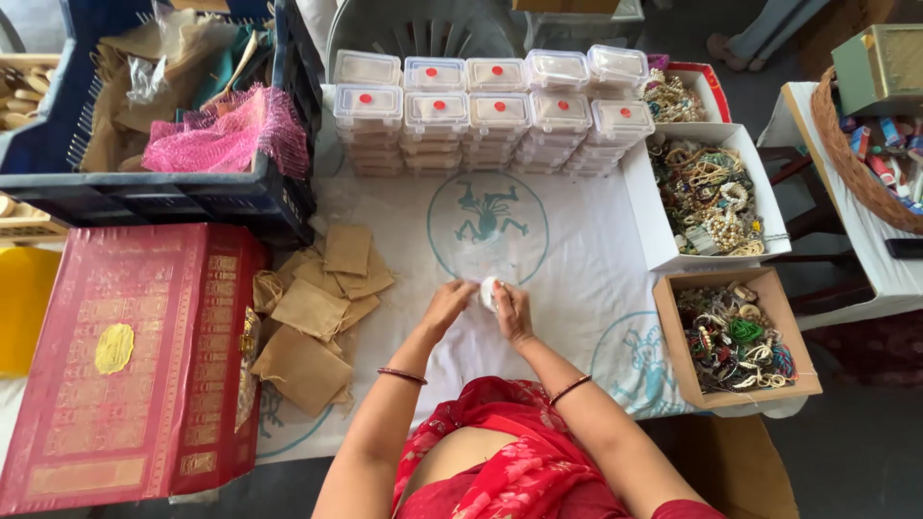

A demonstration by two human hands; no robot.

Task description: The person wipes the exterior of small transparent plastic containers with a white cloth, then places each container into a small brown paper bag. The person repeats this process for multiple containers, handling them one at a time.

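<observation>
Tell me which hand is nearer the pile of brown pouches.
Left. The left hand lies just right of the brown pouches; the right hand sits farther right, beyond the small white thing both hands hold.

Stacked clear lidded containers (488,113) with red dots, along far edge of white cloth (577,279). Brown paper pouches (317,317), loose pile, left. Red-and-gold box (125,365), near left. Dark crate (163,197) holding pink netting (231,135). Two open boxes of mixed jewellery, white (663,226) and cardboard (673,336), right.
</observation>
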